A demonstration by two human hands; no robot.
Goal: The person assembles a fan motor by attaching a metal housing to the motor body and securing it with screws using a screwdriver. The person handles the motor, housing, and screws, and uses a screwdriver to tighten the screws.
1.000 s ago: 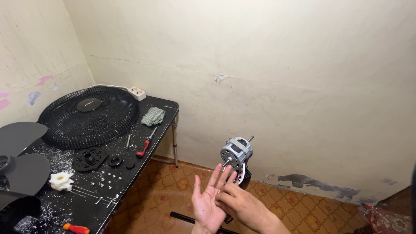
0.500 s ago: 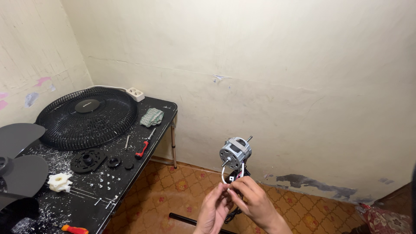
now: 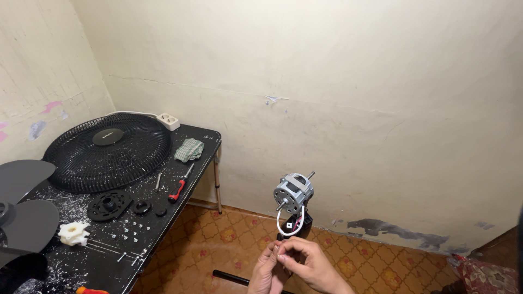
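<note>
Fan motor (image 3: pixel 294 191) set on stand, right of table (image 3: pixel 204 142) | both hands, left hand (image 3: pixel 268 272) and right hand (image 3: pixel 305 264), met just below motor | fan grille (image 3: pixel 106 155) laid on table, screwdriver (image 3: pixel 180 185) and cloth (image 3: pixel 189 149) to its right | fan blade (image 3: pixel 24 209) at table's left edge

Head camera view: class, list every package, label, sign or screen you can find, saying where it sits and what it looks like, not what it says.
Round badge: centre of the black fan grille on the table; a dark disc with faint pale marking.
No packages, signs or screens in view.
</note>
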